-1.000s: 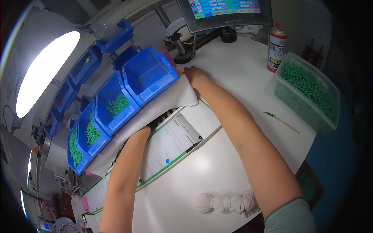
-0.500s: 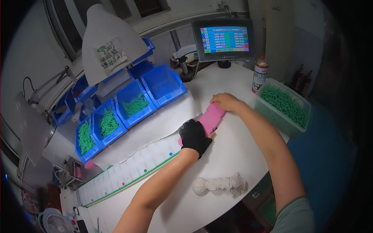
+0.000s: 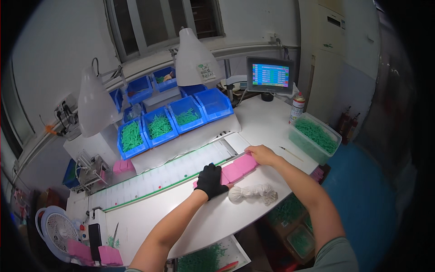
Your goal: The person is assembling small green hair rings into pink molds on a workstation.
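Observation:
A row of several pink foam-like blocks (image 3: 234,171) lies end to end on the white table, beside the green-edged strip. My left hand (image 3: 211,182), in a black fingerless glove, grips the near left end, its thumb on the side closer to me. At the far right end my bare right hand (image 3: 263,155) holds the last block, with its fingers curled over the edge. Part of the row is hidden under the glove. A twisted off-white cloth bundle (image 3: 252,194) rests just in front of the blocks.
A translucent strip (image 3: 170,174) with coloured dots runs left along the table. Blue bins (image 3: 159,127) of green pieces stand behind it. To the right are a green-filled tub (image 3: 316,137), a spray can (image 3: 297,108) and a thin brush (image 3: 291,153). Screen (image 3: 270,75) at back; fan (image 3: 60,230) at lower left.
My view has tilted up and shows more of the room. Both hands have brought the row of pink blocks nearer the cloth bundle and turned it more along the strip.

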Demonstrator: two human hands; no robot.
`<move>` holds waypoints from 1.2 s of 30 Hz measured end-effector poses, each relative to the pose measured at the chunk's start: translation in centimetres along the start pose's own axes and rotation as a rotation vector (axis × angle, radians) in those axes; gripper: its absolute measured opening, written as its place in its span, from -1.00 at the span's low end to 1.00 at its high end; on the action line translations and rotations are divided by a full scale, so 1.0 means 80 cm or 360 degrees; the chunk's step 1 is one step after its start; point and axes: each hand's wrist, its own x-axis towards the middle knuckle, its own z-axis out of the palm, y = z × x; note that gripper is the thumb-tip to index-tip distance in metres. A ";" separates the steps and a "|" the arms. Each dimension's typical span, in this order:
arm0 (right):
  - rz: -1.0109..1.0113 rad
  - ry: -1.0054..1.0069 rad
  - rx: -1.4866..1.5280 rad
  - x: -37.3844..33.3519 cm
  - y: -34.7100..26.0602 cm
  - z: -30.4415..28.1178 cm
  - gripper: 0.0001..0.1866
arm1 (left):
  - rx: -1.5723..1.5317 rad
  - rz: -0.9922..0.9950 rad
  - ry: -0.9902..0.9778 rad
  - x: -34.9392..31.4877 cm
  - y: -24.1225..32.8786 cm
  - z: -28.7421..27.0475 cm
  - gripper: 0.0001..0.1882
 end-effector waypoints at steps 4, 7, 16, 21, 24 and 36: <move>-0.0222 -0.0093 0.0215 -0.016 -0.072 0.042 -0.68 | -0.0015 -0.0118 0.0133 -0.092 -0.054 -0.002 -0.08; -0.0435 -0.0128 0.0281 -0.029 -0.130 0.071 -0.69 | -0.0042 -0.0190 0.0192 -0.157 -0.092 -0.009 -0.10; -0.0499 -0.0361 0.0458 -0.094 -0.227 0.122 -0.66 | 0.0090 -0.0171 0.0261 -0.290 -0.127 -0.043 -0.11; -0.0799 -0.0091 0.0452 -0.108 -0.201 0.136 -0.34 | -0.0060 -0.0301 0.0717 -0.317 -0.078 -0.054 -0.24; -0.0941 -0.0076 0.0346 -0.108 -0.196 0.146 -0.16 | -0.0415 -0.0209 0.0956 -0.337 -0.028 -0.054 -0.39; -0.0950 0.0061 0.0678 -0.232 -0.245 0.127 -0.22 | -0.1023 -0.0653 0.1024 -0.401 0.023 -0.038 -0.85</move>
